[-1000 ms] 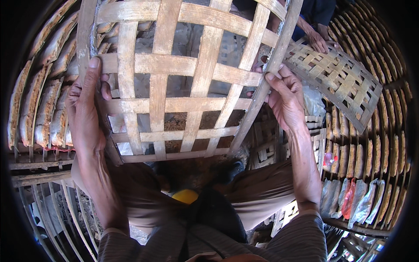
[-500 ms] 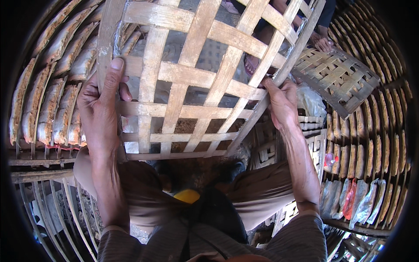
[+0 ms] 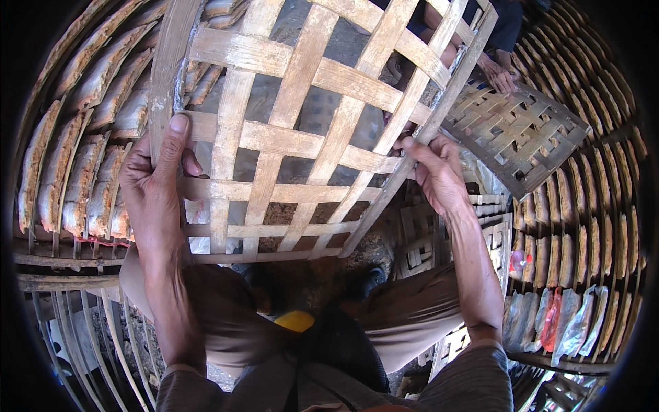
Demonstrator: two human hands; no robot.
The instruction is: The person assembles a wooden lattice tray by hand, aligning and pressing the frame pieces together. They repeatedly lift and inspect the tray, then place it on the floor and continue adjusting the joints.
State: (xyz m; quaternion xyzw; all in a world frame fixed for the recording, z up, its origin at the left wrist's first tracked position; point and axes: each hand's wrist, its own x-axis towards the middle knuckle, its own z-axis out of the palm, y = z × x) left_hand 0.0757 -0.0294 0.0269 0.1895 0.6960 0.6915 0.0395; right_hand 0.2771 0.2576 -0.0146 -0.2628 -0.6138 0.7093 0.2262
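All around the seated person stand round bamboo racks; the large rack on the left carries rows of pale, split dried fish laid side by side, and the rack on the right holds similar rows, with a few clear plastic packets at its lower edge. In the middle, above the person's brown-trousered lap, is a wide open-weave tray of flat pale bamboo strips — it is held up and tilted, its near edge low by the knees and its far end rising out of the top of the view, so the long strips run from the lap upward and fan out. Nothing lies in it. The left hand clasps the tray's left edge strip, thumb pressed up along it, fingers curled behind. The right hand pinches the right edge strip between thumb and fingers. Both forearms reach up from the lower edge. Beyond, at upper right, another person's hand touches a smaller, darker woven bamboo mat.
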